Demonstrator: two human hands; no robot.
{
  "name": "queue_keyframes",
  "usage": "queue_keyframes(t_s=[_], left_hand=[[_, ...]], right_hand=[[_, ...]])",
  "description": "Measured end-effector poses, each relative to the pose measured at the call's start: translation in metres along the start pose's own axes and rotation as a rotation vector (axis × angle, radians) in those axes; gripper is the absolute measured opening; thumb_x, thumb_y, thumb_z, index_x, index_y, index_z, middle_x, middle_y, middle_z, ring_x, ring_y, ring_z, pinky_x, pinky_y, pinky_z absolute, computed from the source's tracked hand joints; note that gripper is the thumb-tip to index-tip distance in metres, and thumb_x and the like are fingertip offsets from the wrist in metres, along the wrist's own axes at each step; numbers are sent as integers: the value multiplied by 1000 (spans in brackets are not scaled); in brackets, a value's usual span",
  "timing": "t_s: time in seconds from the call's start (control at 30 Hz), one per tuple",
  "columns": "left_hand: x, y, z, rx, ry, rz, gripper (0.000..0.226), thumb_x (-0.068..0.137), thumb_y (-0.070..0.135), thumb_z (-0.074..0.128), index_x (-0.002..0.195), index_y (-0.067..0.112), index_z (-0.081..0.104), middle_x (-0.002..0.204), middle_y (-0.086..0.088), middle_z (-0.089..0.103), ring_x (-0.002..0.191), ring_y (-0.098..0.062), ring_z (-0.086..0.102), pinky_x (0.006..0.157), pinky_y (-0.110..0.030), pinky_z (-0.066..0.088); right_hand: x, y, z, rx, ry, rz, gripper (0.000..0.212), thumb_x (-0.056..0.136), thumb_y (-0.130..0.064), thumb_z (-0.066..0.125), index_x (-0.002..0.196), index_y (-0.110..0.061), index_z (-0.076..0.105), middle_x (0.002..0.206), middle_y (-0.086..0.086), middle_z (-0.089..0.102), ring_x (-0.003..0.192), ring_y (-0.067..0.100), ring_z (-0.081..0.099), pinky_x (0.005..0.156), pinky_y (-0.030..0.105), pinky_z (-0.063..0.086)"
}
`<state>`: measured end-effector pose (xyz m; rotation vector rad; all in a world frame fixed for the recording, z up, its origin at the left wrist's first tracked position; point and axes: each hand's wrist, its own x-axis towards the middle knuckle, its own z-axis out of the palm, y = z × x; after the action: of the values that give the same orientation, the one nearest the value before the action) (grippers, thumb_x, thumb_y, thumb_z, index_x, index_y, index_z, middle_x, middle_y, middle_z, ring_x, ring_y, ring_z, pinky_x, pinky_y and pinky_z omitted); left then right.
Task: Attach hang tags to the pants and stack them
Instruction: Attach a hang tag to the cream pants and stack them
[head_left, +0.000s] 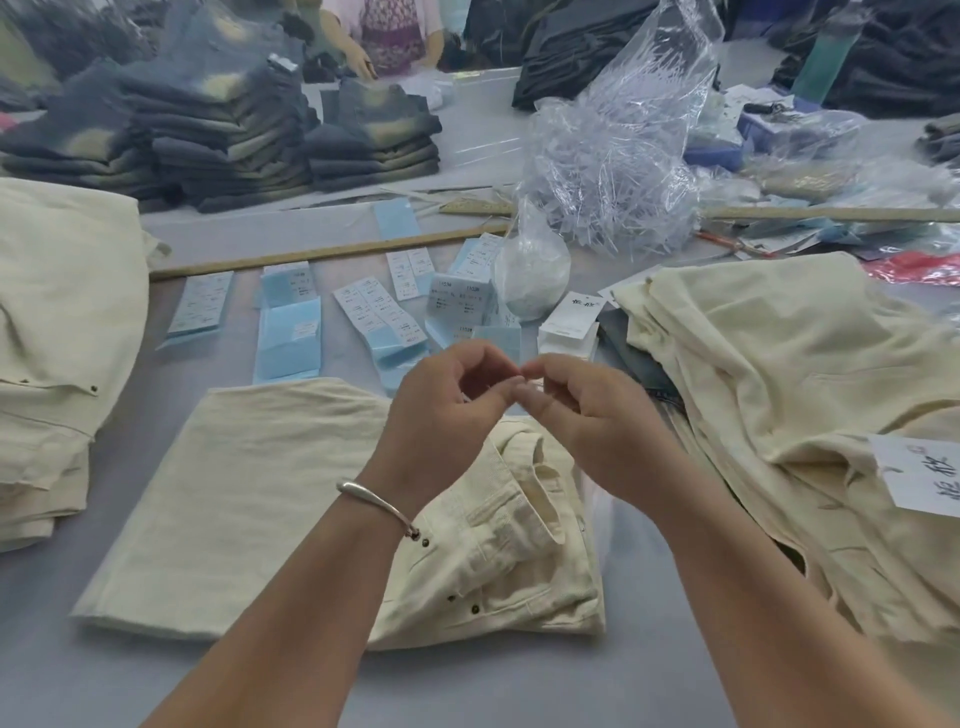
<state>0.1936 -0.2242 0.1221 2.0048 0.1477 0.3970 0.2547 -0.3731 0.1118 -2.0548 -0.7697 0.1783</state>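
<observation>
Folded cream pants (311, 499) lie on table (78, 675), directly under both hands. Left hand (447, 410) & right hand (582, 410) meet fingertip to fingertip, each grip pinching smth tiny, prob. a clear fastener. Step: prepping fastener; next needs hang tags (566, 325), just beyond pants.

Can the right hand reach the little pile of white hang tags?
Probably yes: the right hand hovers just in front of the white hang tags, nothing between, though its fingers seem busy pinching something tiny.

Matt cream woven-cloth pants (291, 499) are lying on a smooth grey table (104, 675); beyond them, glossy clear plastic bags (613, 156), pale blue paper tags (288, 338) and a polished metal bangle (374, 496) are catching light.
</observation>
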Motion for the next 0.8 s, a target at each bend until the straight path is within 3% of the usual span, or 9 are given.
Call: queue_keyframes(t_s=[0.1,0.2,0.3,0.4,0.53,0.6,0.67,0.73,0.8], left_hand=[[-4,-22,5,-82,-21,-119,5,84,6,72,80,9,69,66,-3,66,62,-10,56,62,-30,47],[-16,-46,14,-180,-53,-252,5,85,6,70,81,8,69,63,7,66,57,-3,56,55,-13,43],[-31,-72,21,-133,-17,-304,11,87,8,69,87,19,70,72,8,68,65,-3,60,60,-13,45],[-42,-95,24,263,-81,-281,14,81,21,73,86,32,65,78,13,65,79,-2,58,73,-16,44],[-48,-108,33,531,-251,-183,13,77,36,74,84,29,65,80,17,59,90,-9,48,77,-24,43],[-46,-108,35,562,-299,-148,15,80,34,70,74,24,60,73,13,56,84,-12,46,74,-30,44],[-42,-108,35,500,-317,-189,22,81,23,67,65,21,52,63,11,51,72,-12,46,67,-31,41],[-37,-108,30,282,-294,-298,22,80,10,65,63,12,52,60,7,49,63,-12,42,64,-32,36],[-33,-107,23,30,-257,-412,11,81,2,67,71,0,60,66,-2,55,65,-13,46,65,-29,39]], right_hand=[[1,19,13,339,-72,129,9,89,-19,68,81,-20,72,60,3,53,59,12,44,59,31,35],[-6,35,27,441,-122,216,13,89,-12,68,77,-8,73,68,13,63,66,16,50,65,33,38],[-10,49,31,200,-54,283,25,89,-17,66,64,-17,65,55,-11,54,54,5,43,59,28,34],[-12,52,27,-82,66,288,25,91,-21,60,66,-17,57,49,-20,50,53,7,43,57,32,37],[-8,25,20,-201,261,-29,14,90,-22,65,77,-19,69,64,-15,61,61,14,51,57,32,39],[-4,14,23,-350,127,-164,10,90,-25,65,84,-21,73,80,-7,67,73,18,59,61,30,38],[-4,16,37,-522,-162,-181,18,93,-32,56,92,-24,72,92,-4,65,86,22,60,64,30,33],[-8,25,56,-655,-354,-129,21,95,-33,49,99,-24,68,103,1,61,91,28,59,65,30,31],[-14,35,67,-671,-377,-52,22,95,-32,47,102,-23,66,107,4,60,92,31,60,64,30,34]])
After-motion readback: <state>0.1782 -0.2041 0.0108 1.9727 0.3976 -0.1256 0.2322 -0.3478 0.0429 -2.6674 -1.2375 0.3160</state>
